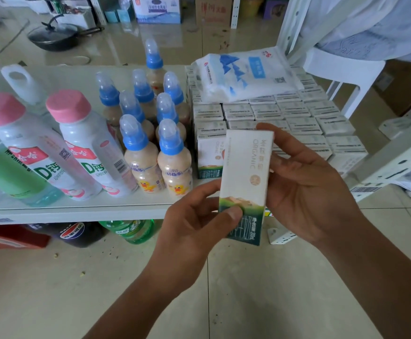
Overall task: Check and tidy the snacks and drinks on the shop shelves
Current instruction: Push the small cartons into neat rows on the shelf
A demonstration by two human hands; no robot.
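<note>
White milk carton (pixel 246 182) with green base, "ORGANIC" printed down its side — upright at centre frame, before the shelf (pixel 77 212). Left hand (pixel 192 231) pinches its lower end, right hand (pixel 307 182) fingers curl behind it — both gripping.

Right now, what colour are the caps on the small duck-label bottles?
Blue caps topped by clear domes, seen best in the head view.

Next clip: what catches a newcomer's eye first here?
A white-and-green organic milk carton, held by the left hand and right hand in front of the shelf. Behind it, blue-capped bottles stand mid-shelf, with stacked cartons to their right under a white bag.
</note>
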